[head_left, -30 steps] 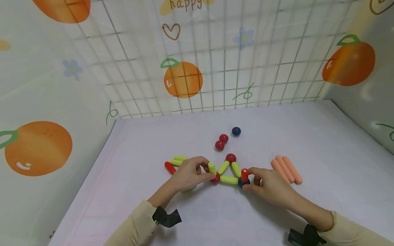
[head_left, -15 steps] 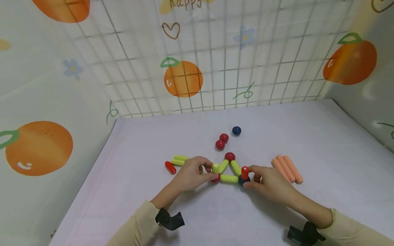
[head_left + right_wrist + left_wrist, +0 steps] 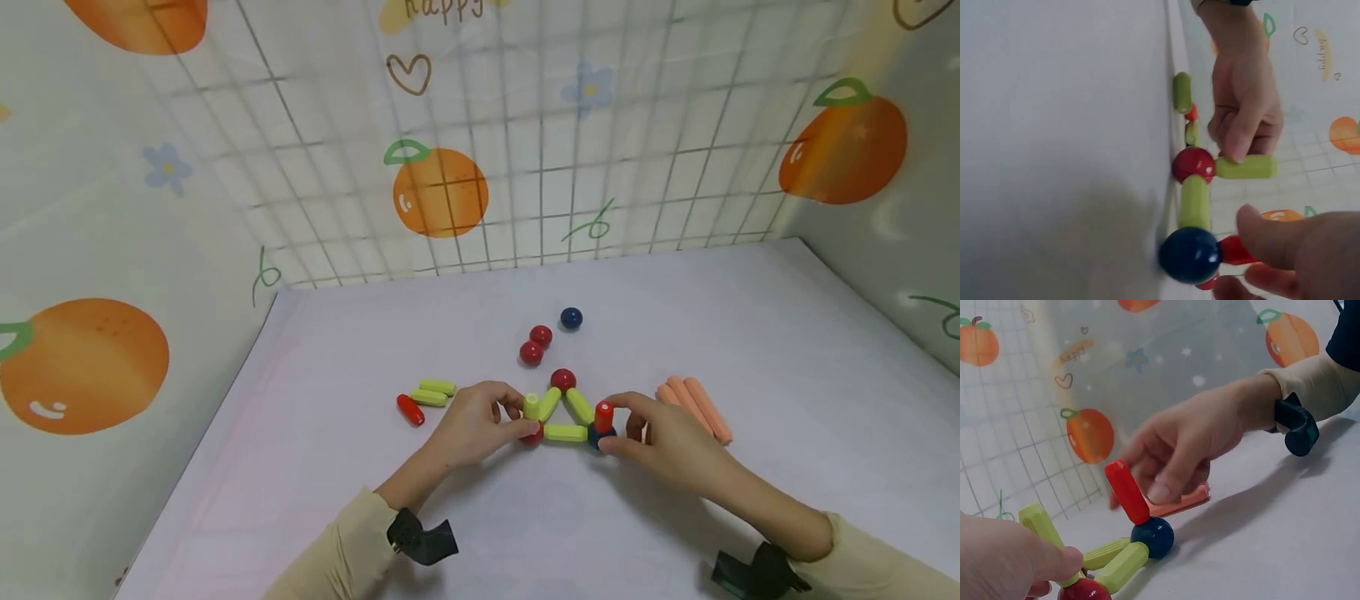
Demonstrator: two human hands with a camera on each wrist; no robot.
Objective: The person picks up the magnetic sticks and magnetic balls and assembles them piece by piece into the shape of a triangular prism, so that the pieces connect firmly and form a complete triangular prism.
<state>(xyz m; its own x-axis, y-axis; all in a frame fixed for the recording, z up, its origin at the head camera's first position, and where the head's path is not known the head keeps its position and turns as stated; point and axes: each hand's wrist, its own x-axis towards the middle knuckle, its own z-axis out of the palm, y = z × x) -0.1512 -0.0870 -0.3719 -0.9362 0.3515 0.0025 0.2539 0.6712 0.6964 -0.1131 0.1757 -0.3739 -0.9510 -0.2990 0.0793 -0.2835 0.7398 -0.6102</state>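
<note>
A flat triangle of three yellow-green rods [image 3: 566, 433] lies on the table, with a red ball [image 3: 563, 381] at its far corner. At the near left corner is another red ball [image 3: 532, 433], and an upright yellow-green rod [image 3: 1041, 525] stands on it. My left hand [image 3: 480, 425] pinches this rod low down, between thumb and fingers. The near right corner is a dark blue ball [image 3: 1190, 255] carrying an upright red rod [image 3: 1127, 492]. My right hand [image 3: 667, 437] has thumb and fingers curled about the red rod; its fingertips are partly hidden in the right wrist view.
Two loose red balls [image 3: 532, 353] and a dark blue ball [image 3: 572, 318] lie beyond the triangle. To the left are two yellow-green rods [image 3: 429, 397] and a red rod [image 3: 410, 410]. Three orange rods [image 3: 697, 408] lie at right. A printed curtain [image 3: 322, 167] stands behind.
The yellow-green rod in my left hand has gone from leaning left to nearly upright. Both hands and the triangle have shifted slightly right; the loose pieces stay put.
</note>
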